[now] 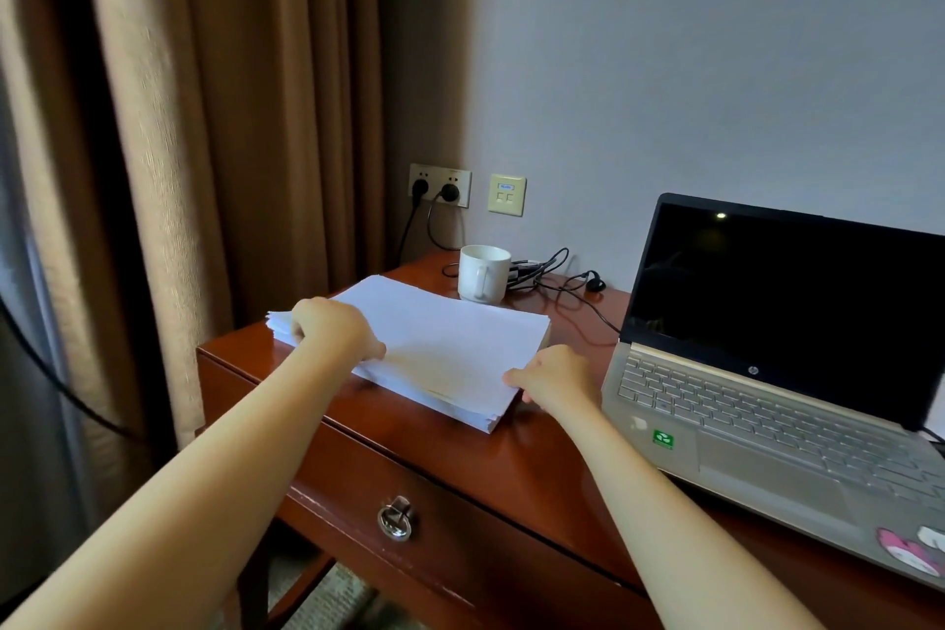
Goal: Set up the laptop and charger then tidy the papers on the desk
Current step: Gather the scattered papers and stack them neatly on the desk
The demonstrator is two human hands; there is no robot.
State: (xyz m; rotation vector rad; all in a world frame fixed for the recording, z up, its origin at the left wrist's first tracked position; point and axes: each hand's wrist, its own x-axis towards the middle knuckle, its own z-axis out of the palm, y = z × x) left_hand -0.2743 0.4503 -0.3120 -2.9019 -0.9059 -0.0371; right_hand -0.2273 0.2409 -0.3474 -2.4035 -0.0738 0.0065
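Both forearms (204, 455) are reaching over the desk (460, 455).
The left hand (332, 328) and right hand (556, 379) are gripping opposite edges of the paper stack (450, 338).

Desk (511, 466) of varnished reddish wood with a glossy, reflective top, stack of paper (450, 343) matt white and smooth, mug (483, 271) of glossy white ceramic, laptop (767, 425) with satin metallic-looking deck and glossy black screen (792, 292), ring pull (395, 519) of shiny metal, curtain (204, 118) of coarse-woven brown cloth, wall (665, 41) matt.
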